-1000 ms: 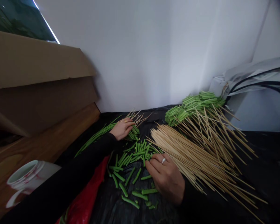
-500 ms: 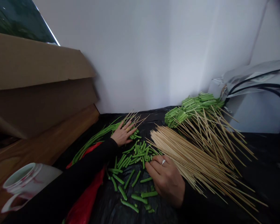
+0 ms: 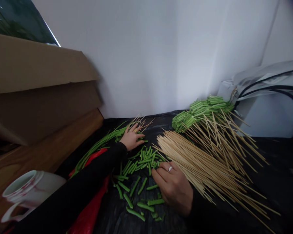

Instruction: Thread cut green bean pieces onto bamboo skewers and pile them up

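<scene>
Cut green bean pieces [image 3: 139, 164] lie between the left hand [image 3: 132, 138], spread flat on skewered beans [image 3: 136, 134], and the right hand [image 3: 173, 188], loosely curled beside bamboo skewers [image 3: 197, 162].

Wood, plastic and fresh greens, mostly matt under dim light

The skewers [image 3: 205, 159] are showing as pale, dry, matt bamboo or wood; the cut bean pieces [image 3: 139, 162] are looking smooth and faintly waxy. The black sheet [image 3: 119, 217] under them is lying crinkled and giving off a slight plastic sheen, as is the red bag [image 3: 90, 211]. The box [image 3: 39, 84] is looking like matt brown cardboard, the ledge [image 3: 51, 152] like smooth brown wood. The mug [image 3: 26, 191] is gleaming like glazed ceramic. The ring [image 3: 170, 168] on the right hand [image 3: 173, 188] is glinting like metal; both sleeves [image 3: 70, 195] are looking like matt black cloth.
</scene>
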Demonstrator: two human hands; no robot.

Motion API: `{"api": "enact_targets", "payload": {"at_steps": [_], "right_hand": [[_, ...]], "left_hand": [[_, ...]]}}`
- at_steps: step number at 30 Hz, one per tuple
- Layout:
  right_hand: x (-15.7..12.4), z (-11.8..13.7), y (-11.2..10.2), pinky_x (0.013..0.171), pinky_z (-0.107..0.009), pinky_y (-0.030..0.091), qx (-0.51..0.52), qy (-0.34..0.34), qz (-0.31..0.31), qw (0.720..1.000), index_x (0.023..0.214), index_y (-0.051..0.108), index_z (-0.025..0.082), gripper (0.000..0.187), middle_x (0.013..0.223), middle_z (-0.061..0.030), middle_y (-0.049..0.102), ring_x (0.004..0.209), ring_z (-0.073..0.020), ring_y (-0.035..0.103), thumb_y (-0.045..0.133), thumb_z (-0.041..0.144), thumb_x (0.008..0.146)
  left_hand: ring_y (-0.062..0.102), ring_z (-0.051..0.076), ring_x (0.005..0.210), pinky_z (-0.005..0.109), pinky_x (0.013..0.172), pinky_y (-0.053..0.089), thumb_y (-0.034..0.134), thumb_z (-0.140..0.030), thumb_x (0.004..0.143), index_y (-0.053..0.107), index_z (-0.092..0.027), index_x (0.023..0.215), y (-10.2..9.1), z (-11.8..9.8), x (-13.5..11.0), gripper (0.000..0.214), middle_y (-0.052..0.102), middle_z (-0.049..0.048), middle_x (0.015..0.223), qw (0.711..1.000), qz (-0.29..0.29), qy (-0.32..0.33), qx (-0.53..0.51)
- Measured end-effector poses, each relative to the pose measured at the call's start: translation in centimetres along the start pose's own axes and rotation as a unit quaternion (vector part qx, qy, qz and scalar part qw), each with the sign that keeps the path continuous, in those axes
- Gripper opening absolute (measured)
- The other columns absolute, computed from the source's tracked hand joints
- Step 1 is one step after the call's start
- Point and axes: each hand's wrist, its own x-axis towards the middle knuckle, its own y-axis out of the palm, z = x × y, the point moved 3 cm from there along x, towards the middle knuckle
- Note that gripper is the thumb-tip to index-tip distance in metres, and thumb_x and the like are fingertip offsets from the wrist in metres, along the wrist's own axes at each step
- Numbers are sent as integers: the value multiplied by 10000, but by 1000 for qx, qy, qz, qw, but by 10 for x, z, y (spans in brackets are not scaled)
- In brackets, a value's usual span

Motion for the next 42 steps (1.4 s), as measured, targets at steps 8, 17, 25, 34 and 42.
{"api": "enact_targets", "payload": {"at_steps": [8,17,25,34,42], "right_hand": [[3,-14,-4,737,-363,351,-14,22,29,999,979,626,97,241,742,-67,571,837,-213,479,405,93,884],[-6,-70,-8,750,-354,278,-154,192,191,950,728,616,173,147,781,-88,606,844,-221,477,515,161,834],[-10,-70,0,733,-364,245,-166,213,255,929,750,633,168,161,820,-96,634,880,-228,497,497,138,831],[-2,-106,-42,698,-339,257,-238,271,171,917,761,633,172,213,790,-78,638,831,-210,503,449,170,867],[-15,-126,-35,665,-333,275,-270,300,246,882,755,659,153,240,828,-99,659,854,-224,529,437,156,845]], "left_hand": [[289,303,1385,566,1086,208,611,-212,761,739,-265,911,9,-15,19,205,556,76,1356,998,46,-29,-39],[309,315,1369,614,1071,194,624,-289,791,704,-243,842,-9,-25,24,105,576,53,1331,995,14,-59,-82],[647,171,785,300,777,486,572,-315,844,678,-198,901,-43,-34,-17,168,723,25,876,944,-70,-45,-320],[679,178,797,253,737,486,673,-345,775,735,-212,853,-27,-53,-63,167,748,14,864,919,-69,-86,-378],[682,187,801,272,752,488,569,-394,857,736,-191,853,-11,-55,-74,262,748,42,854,913,-190,-128,-338]]}}
